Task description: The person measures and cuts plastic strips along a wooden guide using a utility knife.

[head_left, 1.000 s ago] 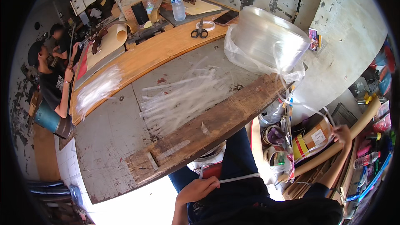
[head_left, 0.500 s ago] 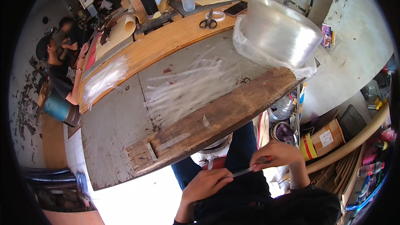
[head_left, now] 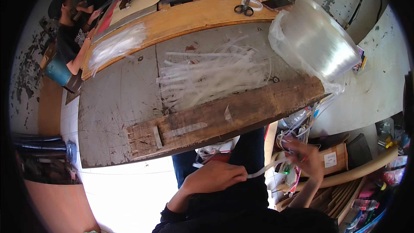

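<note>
Above my lap, my left hand (head_left: 217,177) is closed, its fingers pinching one end of a translucent plastic strip (head_left: 263,170). The strip curves up to my right hand (head_left: 305,160), which is raised on the right with bent fingers. Motion blurs those fingers, and what they grip cannot be made out. Beyond the right hand, more clear strips hang down beside the table corner from a large roll of clear plastic strip (head_left: 319,39). Many cut strips (head_left: 215,75) lie in a loose pile on the grey table (head_left: 116,103).
A worn wooden board (head_left: 254,108) lies along the table's near edge. Behind are a second strip pile (head_left: 118,47), scissors (head_left: 244,8), a tape roll (head_left: 255,4) and a phone (head_left: 278,3). Boxes (head_left: 334,159) and a long tube (head_left: 358,168) crowd the right. Two people are at far left.
My right hand has moved right and slightly up, lengthening the stretch of strip between my hands. My left hand shifted a little up and right. The head view has tilted downward.
</note>
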Demonstrator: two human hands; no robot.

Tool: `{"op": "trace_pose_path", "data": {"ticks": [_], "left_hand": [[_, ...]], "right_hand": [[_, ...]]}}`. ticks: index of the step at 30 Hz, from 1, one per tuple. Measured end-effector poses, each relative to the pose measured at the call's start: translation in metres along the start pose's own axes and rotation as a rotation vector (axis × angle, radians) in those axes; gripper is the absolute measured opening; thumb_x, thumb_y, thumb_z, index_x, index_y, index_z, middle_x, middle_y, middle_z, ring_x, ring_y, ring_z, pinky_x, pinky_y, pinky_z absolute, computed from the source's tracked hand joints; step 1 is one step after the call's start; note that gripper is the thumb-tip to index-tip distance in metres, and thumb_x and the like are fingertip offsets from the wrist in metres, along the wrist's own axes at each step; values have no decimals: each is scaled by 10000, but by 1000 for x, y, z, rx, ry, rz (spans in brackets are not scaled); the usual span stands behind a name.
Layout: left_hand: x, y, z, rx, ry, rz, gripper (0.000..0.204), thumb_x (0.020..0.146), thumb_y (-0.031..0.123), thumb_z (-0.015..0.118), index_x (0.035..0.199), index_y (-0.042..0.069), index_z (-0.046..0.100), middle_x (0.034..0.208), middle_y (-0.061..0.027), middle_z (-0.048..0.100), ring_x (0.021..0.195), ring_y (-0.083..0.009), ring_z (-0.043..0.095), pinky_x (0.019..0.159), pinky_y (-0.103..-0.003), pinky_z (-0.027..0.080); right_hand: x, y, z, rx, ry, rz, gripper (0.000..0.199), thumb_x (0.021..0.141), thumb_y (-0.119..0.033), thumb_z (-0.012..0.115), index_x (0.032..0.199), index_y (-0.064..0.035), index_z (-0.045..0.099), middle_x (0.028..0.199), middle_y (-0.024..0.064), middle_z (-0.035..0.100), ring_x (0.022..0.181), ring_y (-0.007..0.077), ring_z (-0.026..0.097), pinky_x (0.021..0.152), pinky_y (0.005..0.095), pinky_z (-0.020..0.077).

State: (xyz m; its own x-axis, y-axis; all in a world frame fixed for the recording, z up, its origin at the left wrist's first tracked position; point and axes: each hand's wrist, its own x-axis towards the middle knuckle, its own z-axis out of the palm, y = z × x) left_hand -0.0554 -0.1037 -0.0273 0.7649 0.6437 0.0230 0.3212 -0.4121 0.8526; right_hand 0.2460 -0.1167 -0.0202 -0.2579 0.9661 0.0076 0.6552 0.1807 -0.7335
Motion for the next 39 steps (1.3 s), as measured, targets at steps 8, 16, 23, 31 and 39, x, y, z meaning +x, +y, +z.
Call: {"op": "trace_pose_path", "data": {"ticks": [8, 16, 23, 31, 39], "left_hand": [[-16, 3, -8, 57, 54, -98, 173, 866, 246, 548, 924, 90, 595, 802, -70, 623, 727, -250, 624, 633, -334, 502], [-70, -11, -43, 19, 285, -120, 116, 814, 157, 614, 827, 42, 609, 721, -76, 635, 623, -221, 634, 542, -307, 499], [-89, 9, -66, 271, 397, -49, 135, 770, 169, 662, 773, 39, 624, 691, -65, 626, 578, -183, 616, 482, -282, 483], [-13, 35, -48, 412, 183, 70, 150, 816, 194, 597, 840, 46, 583, 689, -55, 561, 611, -206, 592, 491, -324, 469], [-10, 26, -56, 381, 393, 91, 117, 793, 141, 616, 847, 39, 601, 705, -60, 553, 610, -216, 577, 537, -329, 467]], "right_hand": [[36, -36, -9, 89, -384, -198, 160, 681, -69, 711, 830, -56, 654, 679, 47, 634, 521, 128, 568, 470, 252, 404], [13, 42, -90, -93, -25, 285, 75, 686, 51, 641, 746, 14, 615, 642, 54, 626, 572, 97, 570, 526, 220, 411], [17, 111, -72, -674, 297, 908, 124, 719, -117, 618, 800, -24, 633, 657, 136, 624, 654, 211, 651, 583, 320, 493], [49, -38, 6, 250, 63, -21, 299, 737, -14, 656, 1033, -36, 623, 948, 93, 643, 559, 100, 546, 475, 234, 397], [75, -74, 13, 287, -261, -154, 132, 708, -40, 705, 814, -27, 628, 678, 30, 633, 552, 86, 562, 484, 222, 401]]}}
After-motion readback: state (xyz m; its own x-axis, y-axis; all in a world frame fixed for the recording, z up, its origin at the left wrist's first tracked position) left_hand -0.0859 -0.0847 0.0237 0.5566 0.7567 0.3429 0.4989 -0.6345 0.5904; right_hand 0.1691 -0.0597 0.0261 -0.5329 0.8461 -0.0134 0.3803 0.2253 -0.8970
